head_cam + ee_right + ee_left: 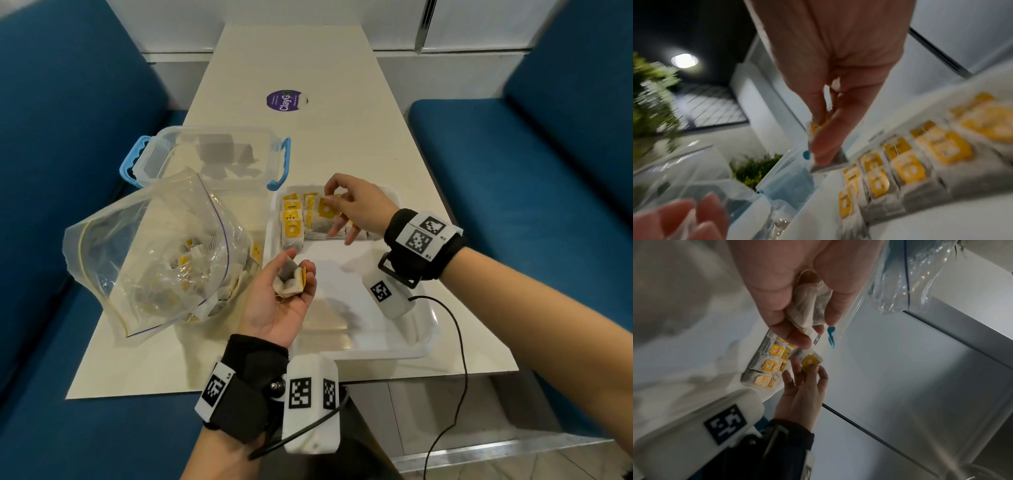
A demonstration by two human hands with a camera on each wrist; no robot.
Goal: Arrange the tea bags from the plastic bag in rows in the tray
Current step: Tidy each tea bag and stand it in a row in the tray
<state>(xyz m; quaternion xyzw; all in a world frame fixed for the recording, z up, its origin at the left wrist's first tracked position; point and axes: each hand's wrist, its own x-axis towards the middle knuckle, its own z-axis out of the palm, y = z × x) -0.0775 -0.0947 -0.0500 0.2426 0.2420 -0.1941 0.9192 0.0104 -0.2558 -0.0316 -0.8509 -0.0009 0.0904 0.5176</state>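
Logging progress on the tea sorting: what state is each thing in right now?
Plastic bag: open, tea bags inside.
Tray: rows at far end, near part bare.
Left hand: holds a few tea bags.
Right hand: pinches one tea bag.
Clear box: lidless.

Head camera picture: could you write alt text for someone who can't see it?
A person's right hand pinches a tea bag over rows of yellow-tagged bags in a white tray, while the left hand cups a few more. An open plastic bag and a clear box lie to the left.
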